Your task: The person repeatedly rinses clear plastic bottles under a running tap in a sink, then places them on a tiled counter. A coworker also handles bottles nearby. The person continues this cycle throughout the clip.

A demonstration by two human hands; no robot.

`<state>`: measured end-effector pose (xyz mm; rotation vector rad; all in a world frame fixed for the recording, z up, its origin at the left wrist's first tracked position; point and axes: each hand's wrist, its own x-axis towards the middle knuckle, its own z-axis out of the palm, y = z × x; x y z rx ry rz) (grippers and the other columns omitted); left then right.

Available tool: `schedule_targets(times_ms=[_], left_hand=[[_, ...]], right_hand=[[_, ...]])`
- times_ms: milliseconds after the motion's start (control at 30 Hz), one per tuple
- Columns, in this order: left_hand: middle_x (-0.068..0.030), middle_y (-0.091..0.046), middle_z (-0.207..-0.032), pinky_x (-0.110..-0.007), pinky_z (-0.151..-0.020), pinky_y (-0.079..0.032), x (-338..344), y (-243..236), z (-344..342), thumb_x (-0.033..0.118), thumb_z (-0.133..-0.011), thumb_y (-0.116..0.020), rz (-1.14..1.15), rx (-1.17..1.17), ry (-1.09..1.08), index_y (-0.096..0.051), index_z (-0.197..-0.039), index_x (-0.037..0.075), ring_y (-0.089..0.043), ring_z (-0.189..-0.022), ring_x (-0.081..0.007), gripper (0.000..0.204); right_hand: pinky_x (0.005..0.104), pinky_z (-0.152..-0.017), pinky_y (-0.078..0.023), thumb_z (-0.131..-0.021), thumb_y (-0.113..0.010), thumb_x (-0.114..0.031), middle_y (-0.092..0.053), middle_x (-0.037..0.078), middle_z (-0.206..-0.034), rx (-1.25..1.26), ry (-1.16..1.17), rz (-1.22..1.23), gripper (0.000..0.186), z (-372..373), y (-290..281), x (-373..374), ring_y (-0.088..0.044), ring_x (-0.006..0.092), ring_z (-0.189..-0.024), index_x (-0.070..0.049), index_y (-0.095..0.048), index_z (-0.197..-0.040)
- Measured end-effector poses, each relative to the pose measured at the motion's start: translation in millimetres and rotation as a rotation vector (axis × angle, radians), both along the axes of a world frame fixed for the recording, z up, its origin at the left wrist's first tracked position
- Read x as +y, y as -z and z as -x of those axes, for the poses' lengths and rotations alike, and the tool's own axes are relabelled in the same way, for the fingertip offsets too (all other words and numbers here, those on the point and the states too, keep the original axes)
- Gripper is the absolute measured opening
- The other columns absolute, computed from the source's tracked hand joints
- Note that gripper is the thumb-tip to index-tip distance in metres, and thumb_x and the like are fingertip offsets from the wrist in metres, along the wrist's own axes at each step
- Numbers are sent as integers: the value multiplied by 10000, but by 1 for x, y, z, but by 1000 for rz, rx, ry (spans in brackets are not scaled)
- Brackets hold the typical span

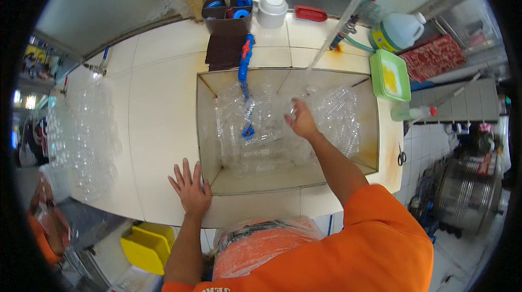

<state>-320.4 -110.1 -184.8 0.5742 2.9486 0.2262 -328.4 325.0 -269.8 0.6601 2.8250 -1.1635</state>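
My left hand lies flat on the tiled counter with fingers spread, beside the near left corner of the sink. Over the sink's middle, my right hand reaches in with its fingers apart. Clear plastic bottles lie heaped in the sink to the right of that hand. More see-through bottles lie on the left side, around a blue pipe fitting. Close to my right fingertips the clear plastic is hard to make out, and I see nothing firmly gripped.
Many clear bottles stand on the counter at far left. Behind the sink are a brown caddy, a white cup and a blue pipe with a red valve. A green basin, jug and scissors sit right.
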Motion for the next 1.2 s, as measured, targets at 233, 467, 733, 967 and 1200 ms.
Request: schedule_targets(times_ms=[233, 467, 733, 967, 1200], left_hand=[[-152, -214, -1634, -663, -1178, -30, 1, 2, -4, 222, -846, -621, 15, 35, 8, -444, -1483, 169, -116, -1501, -447, 663], [-195, -498, -1399, -532, -1092, -361, 47, -18, 2, 174, -856, -685, -453, 135, -13, -494, -1401, 73, -459, -1301, -409, 586], [-136, -603, -1242, -421, -880, -534, 107, -3, -3, 409, -1006, -543, -1301, -1350, -708, -376, -1497, 146, -621, -1056, -250, 582], [-114, -525, -1403, -551, -941, -502, 118, 4, -25, 535, -980, -540, -1240, -1685, -995, -367, -1503, 174, -559, -1221, -367, 659], [-118, -490, -1401, -432, -939, -530, 163, -38, -31, 460, -985, -584, -1514, -2056, -544, -420, -1433, 117, -568, -1131, -292, 587]], right_hand=[[422, -880, -516, -822, -776, -174, -613, 248, -1150, 382, 51, -74, 641, 35, -117, 28, -626, 355, -1046, 52, -466, -1336], [361, -818, -519, -877, -754, -238, -630, 174, -1178, 186, 324, 317, 725, 26, -168, -24, -624, 216, -1008, -11, -382, -1457], [430, -805, -550, -987, -606, -296, -637, 112, -1155, -483, -226, 1303, 535, -38, -53, -55, -632, 230, -1058, -145, -452, -1477], [432, -1074, -470, -775, -658, -92, -286, 282, -1561, -537, -505, -244, 715, 19, 82, 4, -442, 392, -1367, -116, -457, -1461], [450, -1116, -413, -770, -619, 7, -244, 320, -1559, -377, -483, -252, 636, 12, 129, -39, -485, 457, -1308, -44, -505, -1394]])
